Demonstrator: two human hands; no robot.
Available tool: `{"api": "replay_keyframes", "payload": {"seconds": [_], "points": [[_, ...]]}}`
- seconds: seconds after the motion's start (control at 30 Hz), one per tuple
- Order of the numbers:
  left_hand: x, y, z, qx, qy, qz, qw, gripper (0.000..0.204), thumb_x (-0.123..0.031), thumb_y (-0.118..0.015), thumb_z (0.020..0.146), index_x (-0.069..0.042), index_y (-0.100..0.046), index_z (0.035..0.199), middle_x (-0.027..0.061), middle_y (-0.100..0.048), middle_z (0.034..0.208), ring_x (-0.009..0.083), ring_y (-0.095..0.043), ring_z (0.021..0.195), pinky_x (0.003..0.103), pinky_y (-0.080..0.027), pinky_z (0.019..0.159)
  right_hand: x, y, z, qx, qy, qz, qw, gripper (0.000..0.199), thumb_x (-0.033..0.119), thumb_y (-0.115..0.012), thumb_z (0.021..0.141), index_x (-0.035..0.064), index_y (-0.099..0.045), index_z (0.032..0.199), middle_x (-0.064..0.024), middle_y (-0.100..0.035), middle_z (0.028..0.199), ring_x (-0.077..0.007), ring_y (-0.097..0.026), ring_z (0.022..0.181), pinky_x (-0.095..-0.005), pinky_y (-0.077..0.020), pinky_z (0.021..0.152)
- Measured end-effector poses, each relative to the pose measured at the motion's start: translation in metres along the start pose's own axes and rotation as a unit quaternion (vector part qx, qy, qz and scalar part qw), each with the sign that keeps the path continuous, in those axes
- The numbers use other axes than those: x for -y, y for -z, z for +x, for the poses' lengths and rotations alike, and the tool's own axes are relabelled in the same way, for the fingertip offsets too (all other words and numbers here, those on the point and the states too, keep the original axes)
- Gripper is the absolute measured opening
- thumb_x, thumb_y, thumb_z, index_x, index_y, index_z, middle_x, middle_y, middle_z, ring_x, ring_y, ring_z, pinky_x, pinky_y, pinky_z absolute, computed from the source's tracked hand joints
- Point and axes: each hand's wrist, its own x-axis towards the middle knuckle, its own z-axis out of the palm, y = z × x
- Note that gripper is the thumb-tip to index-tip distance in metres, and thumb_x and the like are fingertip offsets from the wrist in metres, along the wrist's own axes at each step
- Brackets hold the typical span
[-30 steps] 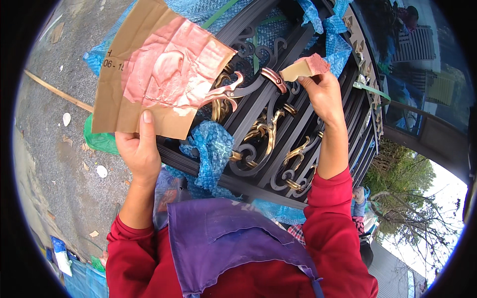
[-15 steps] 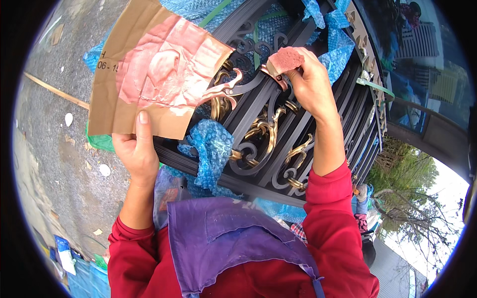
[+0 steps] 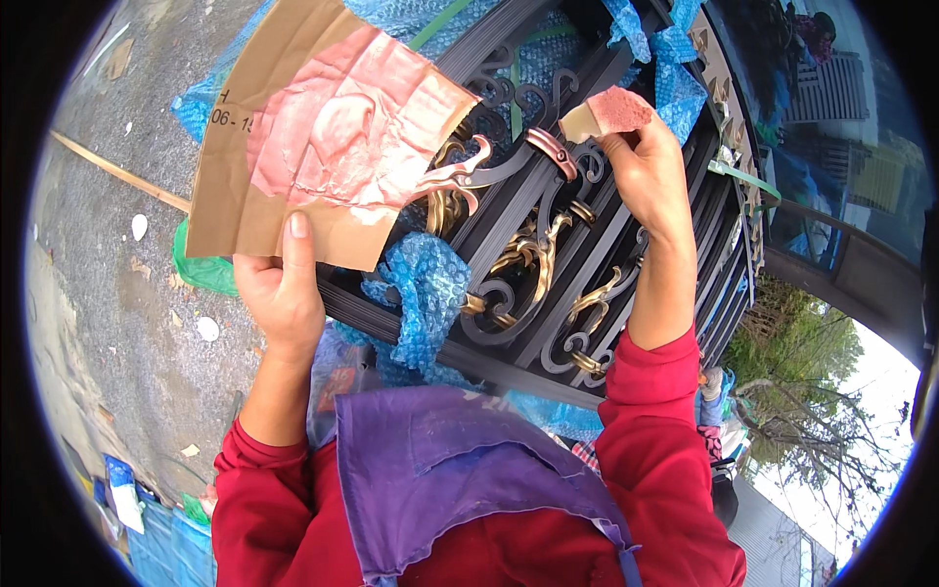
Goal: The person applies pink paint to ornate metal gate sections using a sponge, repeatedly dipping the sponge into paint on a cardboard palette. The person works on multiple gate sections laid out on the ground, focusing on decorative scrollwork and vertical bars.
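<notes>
My left hand (image 3: 284, 293) grips the lower edge of a brown cardboard sheet (image 3: 225, 186), thumb on top. Glossy pink paint (image 3: 342, 127) is spread thickly over much of that sheet. Between the fingers and thumb of my right hand (image 3: 646, 176) is a small sponge (image 3: 611, 112), cream on one side and coated pink on the other. Just left of the sponge, a pink-coated collar (image 3: 553, 154) wraps a bar of the black metal railing (image 3: 499, 230). A leaf-shaped scroll end (image 3: 460, 176) by the cardboard is pink too, while other ornaments (image 3: 543, 259) are gold.
Blue bubble wrap (image 3: 425, 289) is bunched round the railing's near corner, with more at the far side. A wooden strip (image 3: 117, 171) lies on the grey ground at left. Dark glass panels (image 3: 831, 127) stand at right. A purple apron (image 3: 469, 470) covers my front.
My right hand has moved right with the sponge, off the collar, which now shows fully pink. The cardboard in my left hand sits slightly farther right in view.
</notes>
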Motion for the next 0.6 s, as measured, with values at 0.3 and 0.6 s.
{"api": "replay_keyframes", "payload": {"seconds": [0.3, 0.6], "points": [[0.001, -0.002, 0.003, -0.003, -0.006, -0.014, 1.000, 0.015, -0.008, -0.055, 0.097, 0.001, -0.055, 0.109, 0.0060, -0.061, 0.103, 0.0100, -0.058, 0.091, 0.026, -0.045, 0.083, -0.007, 0.000, -0.030, -0.102, -0.052, 0.102, 0.988, 0.021, 0.000, -0.065, 0.087, 0.0002, -0.064, 0.108, -0.0033, -0.067, 0.101, -0.0112, -0.062, 0.092, -0.0277, -0.0481, 0.083], [0.003, -0.004, 0.008, -0.007, -0.031, -0.054, 0.998, 0.028, -0.009, -0.055, 0.097, 0.005, -0.053, 0.122, 0.0104, -0.060, 0.118, 0.0142, -0.057, 0.106, 0.030, -0.045, 0.092, 0.006, -0.046, -0.069, -0.067, -0.054, 0.266, 0.960, 0.032, -0.003, -0.065, 0.086, -0.0011, -0.058, 0.118, -0.0063, -0.066, 0.108, -0.0133, -0.061, 0.099, -0.0279, -0.0471, 0.089]]}}
